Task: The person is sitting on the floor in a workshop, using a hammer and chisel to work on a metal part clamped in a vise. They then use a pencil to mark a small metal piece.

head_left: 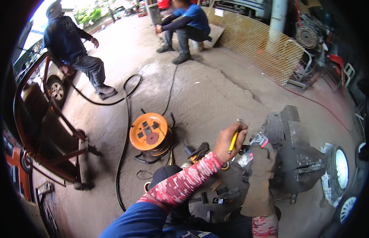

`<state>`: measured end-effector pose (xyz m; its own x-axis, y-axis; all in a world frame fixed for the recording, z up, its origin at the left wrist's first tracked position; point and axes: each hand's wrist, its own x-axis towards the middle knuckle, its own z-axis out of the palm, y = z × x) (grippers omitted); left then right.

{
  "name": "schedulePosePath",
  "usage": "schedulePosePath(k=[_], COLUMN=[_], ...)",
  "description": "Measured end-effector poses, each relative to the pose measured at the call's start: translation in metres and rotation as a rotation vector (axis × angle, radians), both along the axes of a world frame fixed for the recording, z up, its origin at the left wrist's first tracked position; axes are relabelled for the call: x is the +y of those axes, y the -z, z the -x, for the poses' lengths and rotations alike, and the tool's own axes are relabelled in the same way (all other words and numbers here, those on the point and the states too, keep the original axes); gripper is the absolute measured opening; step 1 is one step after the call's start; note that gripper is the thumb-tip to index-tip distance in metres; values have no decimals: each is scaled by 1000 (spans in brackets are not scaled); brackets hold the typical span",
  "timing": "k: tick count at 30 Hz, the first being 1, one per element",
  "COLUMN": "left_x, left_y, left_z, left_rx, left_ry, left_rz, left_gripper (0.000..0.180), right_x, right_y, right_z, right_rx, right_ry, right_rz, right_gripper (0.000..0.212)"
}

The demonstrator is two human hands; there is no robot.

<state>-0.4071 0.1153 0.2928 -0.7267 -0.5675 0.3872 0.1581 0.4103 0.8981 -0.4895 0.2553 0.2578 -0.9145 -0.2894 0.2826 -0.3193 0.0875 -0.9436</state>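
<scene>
My left hand (229, 143), bare below a red-and-white patterned sleeve, is closed with a yellow pencil (233, 142) in it. Something small and shiny (239, 120) shows just beyond its fingertips; whether it is held I cannot make out. My right hand, in a brown work glove (259, 186), lies beside a large dark metal bench vise (305, 160). Its fingers blend into the vise's shadow, so their grip is hidden. Between the two hands is a clear plastic package (245, 158) with a red, white and black label (260, 140).
An orange cable reel (149, 133) stands on the concrete floor, its black hose looping away. Dark tools and a hammer (202, 198) lie below my hands. Wheels (341, 168) lean at right. A cylinder trolley (49, 131) stands left. One person (75, 43) stands; another (188, 25) sits.
</scene>
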Motion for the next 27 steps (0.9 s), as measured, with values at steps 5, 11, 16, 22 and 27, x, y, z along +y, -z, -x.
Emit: schedulePosePath(k=[5,11,16,22,27], left_x=[-2,-7,-4,-6,-9], left_y=[-8,-11,-14,-55,-136], left_z=[-4,-7,-10,-23,-56], left_rx=[-45,27,118,246,530], left_ry=[-15,-60,-121,-164,901], left_rz=[26,26,-86,-89,-487], left_gripper=[16,22,40,46,31], right_x=[2,2,6,15,3], right_y=[6,15,49,95,70], right_z=[6,11,24,60,53], right_rx=[81,24,158,-90,-304], right_ry=[-23,-59,-54,-231,-299], right_rz=[52,107,43,261,556], right_gripper=[18,9,7,10,5])
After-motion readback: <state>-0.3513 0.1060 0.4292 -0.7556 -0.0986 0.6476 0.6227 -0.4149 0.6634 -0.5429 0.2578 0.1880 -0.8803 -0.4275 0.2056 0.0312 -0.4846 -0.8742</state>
